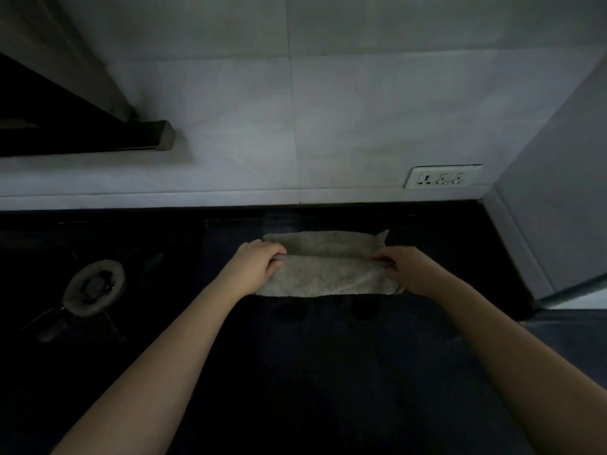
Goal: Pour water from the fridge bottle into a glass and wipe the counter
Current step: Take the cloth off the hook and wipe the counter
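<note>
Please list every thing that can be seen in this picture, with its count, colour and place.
cloth: one, grey, folded, on the counter near the wall, held at both ends.
counter: one, black, fills the lower part of the view.
burner: one, pale ring with dark supports, on the counter at left.
socket plate: one, white, low on the wall at right.
wall: white tiles, behind the counter.
dark ledge: one, black, upper left; what it is cannot be told.
left hand: grips the cloth's left end.
right hand: grips the cloth's right end.
</note>
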Demonstrator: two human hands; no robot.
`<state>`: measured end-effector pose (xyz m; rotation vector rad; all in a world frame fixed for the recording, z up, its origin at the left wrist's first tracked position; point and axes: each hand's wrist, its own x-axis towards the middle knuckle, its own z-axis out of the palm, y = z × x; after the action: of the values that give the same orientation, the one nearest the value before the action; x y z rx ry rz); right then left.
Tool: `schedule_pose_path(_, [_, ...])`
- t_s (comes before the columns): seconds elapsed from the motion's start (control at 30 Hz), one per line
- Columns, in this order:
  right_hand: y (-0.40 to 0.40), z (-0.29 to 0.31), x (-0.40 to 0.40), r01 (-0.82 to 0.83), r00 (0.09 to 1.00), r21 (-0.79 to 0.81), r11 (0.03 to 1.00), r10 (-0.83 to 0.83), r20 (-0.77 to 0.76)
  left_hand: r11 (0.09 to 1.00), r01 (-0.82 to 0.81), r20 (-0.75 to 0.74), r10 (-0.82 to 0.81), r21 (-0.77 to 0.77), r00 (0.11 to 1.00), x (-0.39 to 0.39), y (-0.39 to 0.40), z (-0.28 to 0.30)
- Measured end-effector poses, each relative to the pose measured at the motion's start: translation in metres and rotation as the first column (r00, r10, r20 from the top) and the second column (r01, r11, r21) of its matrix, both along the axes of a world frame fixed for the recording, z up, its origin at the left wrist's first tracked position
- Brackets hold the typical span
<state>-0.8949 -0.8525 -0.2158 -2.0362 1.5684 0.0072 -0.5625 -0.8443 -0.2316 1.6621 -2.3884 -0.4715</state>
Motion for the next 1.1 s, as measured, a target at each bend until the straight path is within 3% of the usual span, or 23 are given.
schedule_pose_path(0.1, [-0.019, -0.01, 0.003, 0.066, 0.998, -0.023, 0.998, -0.065, 0.018, 0.999, -0.016, -0.019, 0.015, -0.033, 1.0, -0.001, -0.014, -0.009])
schedule_pose_path(0.37, [-0.08, -0.036, 0.023, 0.3, 0.953, -0.165, 0.94, -0.289, 0.088, 0.947, -0.132, -0.12, 0.101, -0.294, 0.988, 0.001, -0.071, -0.031])
schedule_pose_path(0.53, [-0.074, -0.072, 0.046, 0.177, 0.984, -0.152, 0.972, -0.173, 0.043, 0.964, -0.093, -0.164, 0.053, -0.248, 0.985, -0.012, -0.065, -0.057])
schedule_pose_path(0.63, [-0.065, -0.096, 0.06, 0.078, 0.995, -0.123, 0.989, -0.069, 0.074, 0.996, -0.08, -0.235, 0.072, -0.026, 0.969, -0.024, -0.05, -0.072])
schedule_pose_path(0.73, [-0.057, -0.121, 0.071, -0.019, 1.0, -0.108, 0.994, 0.021, 0.022, 0.985, -0.003, -0.124, 0.024, 0.17, 0.992, -0.029, -0.048, -0.095])
schedule_pose_path(0.83, [-0.055, -0.137, 0.063, -0.051, 0.985, -0.107, 0.993, 0.032, -0.171, 0.974, 0.038, 0.054, -0.052, 0.222, 0.997, -0.022, -0.049, -0.118])
schedule_pose_path(1.1, [-0.064, -0.151, 0.042, -0.167, 0.948, -0.153, 0.974, 0.116, -0.297, 0.999, 0.044, 0.168, -0.048, 0.026, 0.985, -0.007, -0.067, -0.141])
